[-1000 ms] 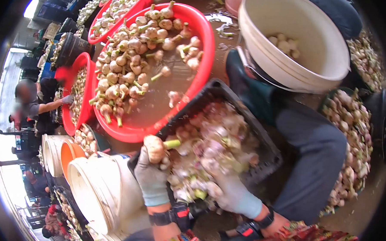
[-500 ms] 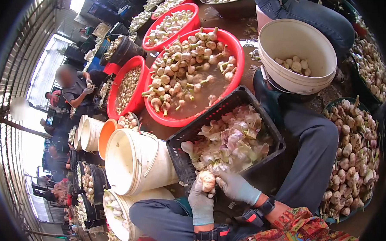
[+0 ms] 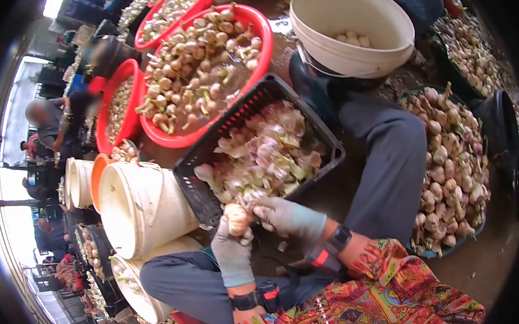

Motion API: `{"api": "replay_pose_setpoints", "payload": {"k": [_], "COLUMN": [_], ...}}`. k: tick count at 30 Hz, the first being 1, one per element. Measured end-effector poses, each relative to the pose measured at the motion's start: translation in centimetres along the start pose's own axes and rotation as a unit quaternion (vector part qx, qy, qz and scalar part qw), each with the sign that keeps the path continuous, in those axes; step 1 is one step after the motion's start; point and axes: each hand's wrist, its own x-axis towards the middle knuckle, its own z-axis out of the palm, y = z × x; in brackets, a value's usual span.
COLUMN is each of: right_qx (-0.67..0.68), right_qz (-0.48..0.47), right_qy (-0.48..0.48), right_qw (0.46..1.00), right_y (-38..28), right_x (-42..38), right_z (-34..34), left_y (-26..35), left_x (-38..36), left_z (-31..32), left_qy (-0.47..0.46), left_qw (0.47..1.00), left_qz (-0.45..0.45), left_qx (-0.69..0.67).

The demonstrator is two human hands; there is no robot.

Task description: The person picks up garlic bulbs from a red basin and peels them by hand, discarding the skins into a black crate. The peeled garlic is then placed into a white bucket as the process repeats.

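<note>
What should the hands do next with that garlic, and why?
Perhaps the right hand should peel skin off the garlic: the left hand holds it, the right one is close beside it, and loose skins lie in the crate ahead.

L hand's (image 3: 233, 252) palm hidden behind garlic bulb (image 3: 236, 220). R hand's (image 3: 290, 216) fingertips blurred vs. peels (image 3: 269, 148) by crate's (image 3: 319, 177) near edge; can't tell if touching bulb. Crate floor under peels, hidden. Big red tub's (image 3: 267, 43) floor hidden by bulbs & murky water. White bucket (image 3: 348, 56) cut off @ top of pic. Co-worker's (image 3: 51, 121) head blurred; bg ppl (image 3: 63, 269) too small for detail. Patterned sleeve (image 3: 375, 288) cut off @ btm.
</note>
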Motion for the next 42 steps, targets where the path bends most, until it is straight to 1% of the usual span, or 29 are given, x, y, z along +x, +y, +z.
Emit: {"api": "replay_pose_setpoints", "payload": {"k": [2, 3, 4, 5, 6, 8, 10, 12, 14, 16, 18, 19, 20, 22, 25, 27, 28, 29, 30, 31, 32, 33, 34, 35, 37, 39, 40, 41, 42], "right_qx": [-0.067, -0.155, -0.157, -0.298, -0.429, -0.368, -0.380, -0.372, -0.308, -0.174, -0.068, -0.040, -0.010, 0.116, 0.127, -0.041, -0.068, -0.159, -0.226, -0.241, -0.287, -0.275, -0.252, -0.307, -0.358, -0.522, -0.508, -0.487, -0.463], "right_qz": [0.017, -0.101, -0.100, -0.171, -0.237, -0.256, -0.242, -0.202, -0.126, -0.076, -0.095, -0.108, -0.119, -0.033, -0.038, -0.091, -0.127, -0.131, -0.196, -0.162, -0.137, -0.198, -0.256, -0.226, -0.198, -0.038, -0.154, -0.174, -0.193], "right_qy": [-0.029, 0.027, 0.026, 0.086, 0.143, 0.113, 0.121, 0.111, 0.094, 0.079, 0.060, 0.059, 0.058, 0.033, 0.022, 0.102, 0.117, 0.135, 0.212, 0.261, 0.312, 0.363, 0.353, 0.343, 0.339, 0.312, 0.327, 0.307, 0.288], "right_qw": [0.997, 0.982, 0.982, 0.935, 0.860, 0.887, 0.885, 0.899, 0.938, 0.979, 0.991, 0.992, 0.991, 0.992, 0.991, 0.990, 0.983, 0.969, 0.930, 0.920, 0.895, 0.868, 0.864, 0.858, 0.847, 0.793, 0.782, 0.799, 0.816], "right_y": [-0.1, 0.8, 1.0, 0.7, 0.6, 1.6, 2.3, 2.3, 1.3, -0.2, -0.5, -0.5, -0.4, 0.3, 0.2, -0.4, -0.3, 0.5, 1.0, 2.5, 1.8, 3.7, 2.9, 2.3, 1.1, -0.2, 0.2, -0.7, -1.4], "right_x": [0.0, 0.9, 1.0, 0.8, 0.9, 1.7, 2.1, 2.3, 1.9, 1.1, 0.8, 0.9, 1.0, 0.8, 1.9, 2.0, 2.4, 3.2, 3.8, 5.1, 5.5, 6.9, 7.0, 6.5, 5.5, 4.7, 4.0, 2.9, 2.1], "right_z": [-1.8, -2.2, -2.3, -2.2, -2.0, -1.2, -0.8, -1.0, -1.1, -1.0, -0.8, -0.2, 0.3, -0.3, 0.0, 0.7, 1.1, 0.2, 0.1, -1.4, -1.8, -2.9, -3.2, -3.6, -3.8, -3.4, -2.8, -1.6, -0.2], "left_y": [-0.1, -0.1, -0.1, -0.2, -0.2, -0.7, -1.6, -1.6, -1.3, -0.4, 0.5, -0.2, -0.4, 0.3, -0.5, -0.9, -1.5, -1.2, -0.7, -0.3, -0.6, -0.4, -0.4, 0.1, 0.2, 0.3, 0.1, -0.2, -0.5], "left_x": [-0.2, -0.1, 0.0, 0.0, 0.1, 0.5, 0.8, 0.5, 0.2, -0.3, -1.0, -0.4, -0.2, -0.6, 0.4, 1.3, 1.6, 1.3, 1.1, 0.8, 0.4, 0.2, 0.6, 0.7, 0.6, 0.8, 1.1, 1.1, 0.9], "left_z": [-0.2, -0.4, 0.0, 0.6, 1.0, 0.5, 1.2, 1.4, 1.9, 2.2, 3.5, 1.8, 1.5, 1.9, 0.5, -0.8, -0.9, -0.5, 0.4, 0.5, 0.6, 0.8, 0.2, -0.7, -0.3, 0.4, 0.4, 0.3, 0.3], "left_qy": [-0.017, -0.020, -0.020, 0.015, 0.050, 0.016, 0.052, 0.074, 0.034, -0.043, -0.019, -0.014, 0.036, 0.004, 0.010, 0.041, 0.059, 0.056, 0.001, -0.077, -0.013, -0.024, -0.073, -0.119, -0.089, -0.089, -0.056, -0.018, -0.016], "left_qw": [0.997, 0.996, 0.995, 0.997, 0.997, 0.999, 0.995, 0.972, 0.971, 0.980, 0.972, 0.921, 0.893, 0.947, 0.970, 0.962, 0.954, 0.972, 0.989, 0.992, 0.996, 0.997, 0.989, 0.985, 0.987, 0.985, 0.985, 0.978, 0.979], "left_qz": [-0.024, -0.027, -0.026, -0.030, -0.033, -0.036, 0.053, 0.088, 0.112, 0.118, 0.090, 0.180, 0.176, 0.132, 0.129, 0.131, 0.130, 0.117, 0.110, 0.096, 0.091, 0.075, 0.053, 0.019, 0.071, 0.103, 0.155, 0.207, 0.205], "left_qx": [-0.075, -0.088, -0.090, -0.073, -0.055, -0.017, 0.068, 0.205, 0.211, 0.156, 0.216, 0.345, 0.412, 0.293, 0.206, 0.234, 0.265, 0.198, 0.100, 0.030, -0.001, -0.021, -0.120, -0.123, -0.113, -0.104, -0.052, -0.001, 0.002]}}
